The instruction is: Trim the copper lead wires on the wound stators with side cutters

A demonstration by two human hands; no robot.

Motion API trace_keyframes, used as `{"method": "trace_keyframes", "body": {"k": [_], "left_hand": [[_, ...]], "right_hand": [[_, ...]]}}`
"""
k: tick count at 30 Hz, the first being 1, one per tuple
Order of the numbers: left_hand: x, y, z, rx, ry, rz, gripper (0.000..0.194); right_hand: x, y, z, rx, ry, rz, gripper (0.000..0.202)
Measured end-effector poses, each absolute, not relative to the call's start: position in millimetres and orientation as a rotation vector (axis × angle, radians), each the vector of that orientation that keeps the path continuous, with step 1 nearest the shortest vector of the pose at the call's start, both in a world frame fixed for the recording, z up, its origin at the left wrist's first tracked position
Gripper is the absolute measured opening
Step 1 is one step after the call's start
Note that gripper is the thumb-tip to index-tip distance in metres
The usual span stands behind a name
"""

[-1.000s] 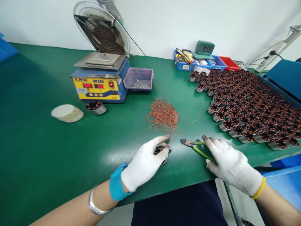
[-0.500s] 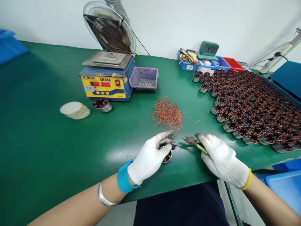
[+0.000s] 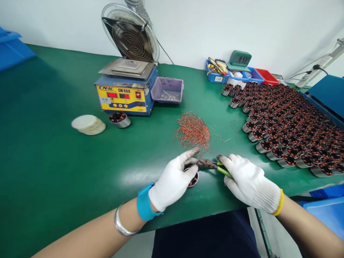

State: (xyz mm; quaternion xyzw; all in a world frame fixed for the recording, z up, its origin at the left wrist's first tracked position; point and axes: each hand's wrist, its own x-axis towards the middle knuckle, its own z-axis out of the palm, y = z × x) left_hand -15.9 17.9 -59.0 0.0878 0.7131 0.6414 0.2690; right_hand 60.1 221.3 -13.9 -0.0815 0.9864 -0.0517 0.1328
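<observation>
My left hand [image 3: 172,182], in a white glove with darkened fingertips, is curled around a small round motor stator [image 3: 194,179] near the table's front edge. The stator has a silver ring and copper windings; the hand covers its left part. Thin wire shows by the fingertips. My right hand [image 3: 245,179], also gloved, grips diagonal cutters [image 3: 223,170] with green handles. Their dark jaws reach to the left fingertips, just above the stator. Whether the jaws are closed on a wire is too small to tell. Beyond the hands lies a heap of copper wire clippings [image 3: 192,129].
Many similar stators [image 3: 288,160] stand in rows at the right. A blue-and-yellow heating unit [image 3: 122,96] is at the back left, with a purple bin [image 3: 168,90] beside it. A lone stator [image 3: 120,120] and a round whitish pad [image 3: 88,124] sit in front.
My right hand has moved left with the cutters, bringing their jaws from beside the stator to my left fingertips. The left hand stays at the stator. The whole view has shifted slightly.
</observation>
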Motion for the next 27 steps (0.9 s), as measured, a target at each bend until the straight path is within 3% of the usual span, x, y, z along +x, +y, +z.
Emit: {"method": "trace_keyframes", "body": {"k": [19,27], "left_hand": [[-14.2,19.1,-60.0,0.225,1.931,1.746,0.066],[-13.5,19.5,-58.7,0.263,1.987,1.670,0.065]], "right_hand": [[61.6,220.4,-11.4,-0.215,2.859,0.003,0.046],[53.7,215.0,-6.8,-0.176,2.789,0.007,0.030]]}}
